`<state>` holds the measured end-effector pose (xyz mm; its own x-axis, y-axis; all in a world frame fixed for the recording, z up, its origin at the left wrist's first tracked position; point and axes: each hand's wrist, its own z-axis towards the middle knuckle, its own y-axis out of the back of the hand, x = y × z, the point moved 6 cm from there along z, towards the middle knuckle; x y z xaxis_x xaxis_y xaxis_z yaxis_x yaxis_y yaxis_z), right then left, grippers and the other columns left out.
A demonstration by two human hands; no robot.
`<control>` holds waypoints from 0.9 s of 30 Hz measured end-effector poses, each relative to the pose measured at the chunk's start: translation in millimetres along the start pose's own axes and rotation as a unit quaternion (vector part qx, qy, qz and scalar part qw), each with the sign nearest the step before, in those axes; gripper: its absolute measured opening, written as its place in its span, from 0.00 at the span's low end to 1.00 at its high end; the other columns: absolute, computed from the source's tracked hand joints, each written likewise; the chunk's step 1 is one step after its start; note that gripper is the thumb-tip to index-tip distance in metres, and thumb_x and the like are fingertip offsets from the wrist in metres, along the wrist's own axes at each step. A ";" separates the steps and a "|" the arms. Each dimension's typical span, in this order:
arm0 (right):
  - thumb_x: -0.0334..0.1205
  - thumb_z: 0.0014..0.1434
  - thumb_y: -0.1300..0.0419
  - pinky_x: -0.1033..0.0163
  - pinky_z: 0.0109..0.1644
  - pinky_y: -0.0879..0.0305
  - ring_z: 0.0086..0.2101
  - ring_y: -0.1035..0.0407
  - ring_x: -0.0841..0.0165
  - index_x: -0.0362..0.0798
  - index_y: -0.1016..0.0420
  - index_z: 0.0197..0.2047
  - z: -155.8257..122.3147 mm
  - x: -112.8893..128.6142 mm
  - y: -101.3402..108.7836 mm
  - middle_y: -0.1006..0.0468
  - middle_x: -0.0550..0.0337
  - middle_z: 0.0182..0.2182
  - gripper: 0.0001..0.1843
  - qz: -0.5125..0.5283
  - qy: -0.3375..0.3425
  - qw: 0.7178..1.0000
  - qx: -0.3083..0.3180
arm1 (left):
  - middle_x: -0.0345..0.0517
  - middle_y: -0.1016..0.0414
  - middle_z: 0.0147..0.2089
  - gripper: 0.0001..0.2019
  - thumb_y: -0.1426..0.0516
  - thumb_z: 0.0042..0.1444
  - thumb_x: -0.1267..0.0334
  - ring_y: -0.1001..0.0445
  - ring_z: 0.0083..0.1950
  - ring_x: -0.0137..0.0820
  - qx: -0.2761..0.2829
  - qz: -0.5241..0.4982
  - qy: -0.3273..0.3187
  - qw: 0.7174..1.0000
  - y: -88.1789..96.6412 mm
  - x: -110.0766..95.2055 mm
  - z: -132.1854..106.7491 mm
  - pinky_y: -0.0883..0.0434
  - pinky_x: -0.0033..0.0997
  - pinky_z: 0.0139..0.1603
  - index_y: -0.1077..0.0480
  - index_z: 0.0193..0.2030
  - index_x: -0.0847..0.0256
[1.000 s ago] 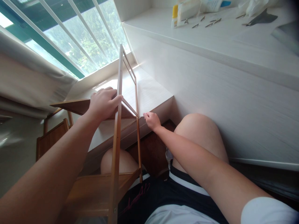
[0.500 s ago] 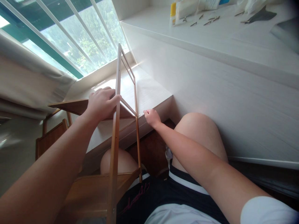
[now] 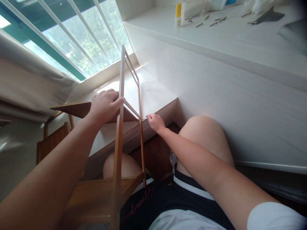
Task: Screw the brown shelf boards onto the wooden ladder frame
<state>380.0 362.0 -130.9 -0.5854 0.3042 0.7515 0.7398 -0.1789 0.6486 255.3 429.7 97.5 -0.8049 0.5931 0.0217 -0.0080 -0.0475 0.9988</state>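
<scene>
A bamboo shelf frame (image 3: 118, 150) stands across my lap, with a triangular wooden shelf board (image 3: 72, 109) meeting its upright. My left hand (image 3: 105, 105) is wrapped round the upright and the board where they join. My right hand (image 3: 155, 122) is pinched on a small thin metal piece, probably a screw or key, at the frame's far post (image 3: 141, 127). What exactly it holds is too small to name.
A white stepped platform (image 3: 216, 83) rises on the right. On its top lie several small metal screws (image 3: 211, 20), a yellow bottle (image 3: 177, 12) and packaging. A window (image 3: 72, 38) and a curtain (image 3: 28, 86) are at left. More wooden parts (image 3: 52, 140) lie lower left.
My right hand has shifted very slightly at the post between frames, as if turning the small piece. My left hand keeps its grip; the view shifted a little.
</scene>
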 end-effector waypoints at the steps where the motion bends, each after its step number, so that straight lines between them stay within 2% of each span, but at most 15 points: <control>1: 0.52 0.70 0.55 0.64 0.32 0.52 0.32 0.33 0.64 0.49 0.22 0.38 -0.2 0.0 -0.2 0.20 0.52 0.34 0.24 -0.003 0.002 1.000 0.000 | 0.47 0.33 0.33 0.15 0.55 0.58 0.53 0.34 0.40 0.39 -0.002 0.000 0.000 1.000 0.2 -0.3 -0.1 0.42 0.41 0.41 0.39 0.26 0.58; 7: 0.53 0.71 0.57 0.64 0.32 0.53 0.33 0.32 0.63 0.51 0.24 0.40 -4.0 2.0 -0.7 0.20 0.53 0.35 0.24 -0.031 0.030 0.999 -0.003 | 0.47 0.33 0.33 0.14 0.55 0.56 0.54 0.35 0.40 0.40 -0.010 -0.008 -0.007 1.000 1.4 -1.2 -0.3 0.42 0.40 0.41 0.36 0.26 0.57; 15: 0.53 0.71 0.57 0.64 0.33 0.50 0.34 0.30 0.62 0.52 0.24 0.41 -9.2 3.1 -0.1 0.19 0.52 0.36 0.23 -0.042 0.041 0.998 -0.024 | 0.46 0.33 0.33 0.15 0.55 0.58 0.53 0.34 0.40 0.40 -0.002 0.000 -0.002 1.000 0.9 -0.5 0.3 0.42 0.40 0.40 0.40 0.25 0.57; 21: 0.50 0.68 0.53 0.66 0.34 0.43 0.31 0.29 0.65 0.48 0.24 0.31 -2.9 -5.8 -4.9 0.20 0.55 0.29 0.23 0.085 -0.016 0.996 -0.013 | 0.43 0.37 0.33 0.15 0.54 0.60 0.54 0.40 0.36 0.34 -0.004 -0.005 -0.013 1.000 1.3 -2.8 -1.3 0.46 0.37 0.38 0.46 0.25 0.59; 24: 0.49 0.66 0.53 0.67 0.31 0.40 0.25 0.29 0.68 0.47 0.26 0.25 1.0 -8.7 -12.3 0.25 0.57 0.19 0.25 0.173 -0.061 0.983 0.019 | 0.42 0.38 0.33 0.16 0.54 0.61 0.55 0.41 0.36 0.32 0.001 -0.009 -0.016 1.000 1.1 -3.2 -2.2 0.47 0.35 0.37 0.47 0.25 0.60; 27: 0.48 0.65 0.54 0.68 0.25 0.41 0.17 0.35 0.71 0.46 0.28 0.23 2.3 -8.9 -18.5 0.31 0.60 0.14 0.25 0.202 -0.105 0.972 0.057 | 0.42 0.38 0.33 0.16 0.54 0.61 0.54 0.42 0.36 0.32 0.001 -0.009 -0.014 1.000 2.1 -3.0 -2.7 0.48 0.34 0.37 0.47 0.25 0.60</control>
<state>372.2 364.7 -149.9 -0.1676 0.4180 0.8928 0.9344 -0.2215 0.2791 256.0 425.7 99.5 -0.7871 0.6168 0.0047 -0.0210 -0.0344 0.9992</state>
